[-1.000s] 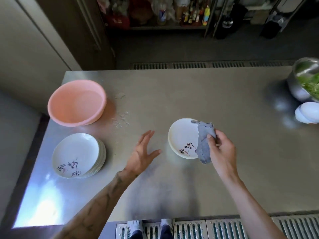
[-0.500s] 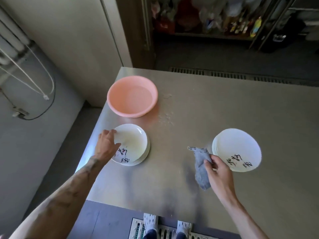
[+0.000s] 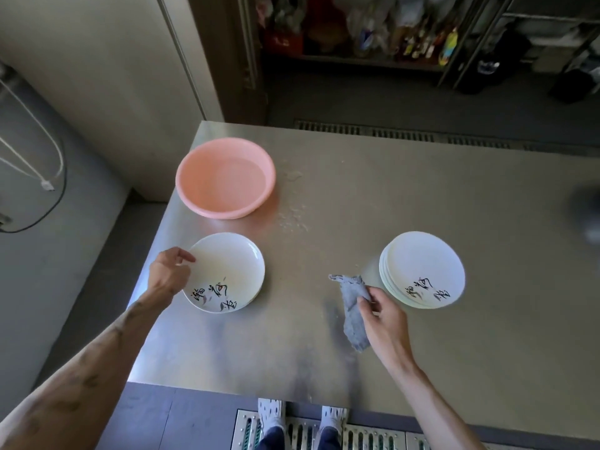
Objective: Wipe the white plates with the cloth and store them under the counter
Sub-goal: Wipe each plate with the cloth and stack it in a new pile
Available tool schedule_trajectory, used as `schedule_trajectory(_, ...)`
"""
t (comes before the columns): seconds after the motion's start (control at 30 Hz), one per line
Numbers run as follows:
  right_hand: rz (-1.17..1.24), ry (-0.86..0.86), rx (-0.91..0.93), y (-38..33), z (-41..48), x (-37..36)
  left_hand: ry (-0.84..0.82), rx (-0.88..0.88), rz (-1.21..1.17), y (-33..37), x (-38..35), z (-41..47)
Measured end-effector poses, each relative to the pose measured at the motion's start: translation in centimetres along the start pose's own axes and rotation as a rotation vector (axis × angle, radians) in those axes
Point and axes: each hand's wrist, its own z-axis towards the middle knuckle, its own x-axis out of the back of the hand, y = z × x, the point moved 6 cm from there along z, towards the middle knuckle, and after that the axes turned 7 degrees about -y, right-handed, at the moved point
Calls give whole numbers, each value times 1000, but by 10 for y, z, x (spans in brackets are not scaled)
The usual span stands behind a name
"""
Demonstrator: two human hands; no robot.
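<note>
We saw a steel desk (image 3: 406, 196) from above, with two stacks of white plates on it. The left stack (image 3: 256, 295) sat near the desk's left edge. The left hand (image 3: 170, 271) had its fingers curled over the left rim of the top plate (image 3: 227, 267), grasping it there. That plate bore dark brush lettering along its near side, and the edges of the plates beneath it showed at its lower right.

The right stack (image 3: 425, 267) stood well apart from the left one, toward the right of the desk, face up with the same lettering on its top plate. Just beside its left rim the right hand (image 3: 386, 323) pinched the grey cloth (image 3: 352, 306) between thumb and fingers. The cloth hung crumpled from the hand. We could not tell whether its lower end touched the desk, and it did not touch either stack.

Behind the left stack stood a pink basin (image 3: 194, 190), upright and close to the far left corner. Scattered water droplets (image 3: 293, 219) lay on the steel to its right. Below the near edge of the desk we saw two feet in pale patterned socks (image 3: 272, 414) on a metal floor grate (image 3: 373, 436). Across the aisle stood a shelf (image 3: 373, 60) crowded with bottles and bags, too blurred to tell apart.
</note>
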Motion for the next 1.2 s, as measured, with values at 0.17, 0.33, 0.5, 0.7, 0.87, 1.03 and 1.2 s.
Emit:
schedule_trajectory(0.17,25,4,16,-2,-1,8,-102,-24,-147,18,-10,-21)
schedule_trajectory(0.33,35,13,52,1,0,23,-220,-190,-114,55,-71,-69)
schedule_trajectory(0.5,-105,20,73,18,7,23,-334,-273,-3,56,-165,-98)
schedule_trajectory(0.7,-366,-73,69,66,13,-21,-376,-224,-35,25,-227,-104)
schedule_trajectory(0.87,-629,-192,96,94,12,-50,-348,-414,82,11,-235,-115)
schedule_trajectory(1.03,-791,-46,143,91,33,-57,-423,-649,400,-7,-247,-121)
schedule_trajectory(1.2,-859,-249,327,86,17,-97,-423,-754,464,-11,-246,-121)
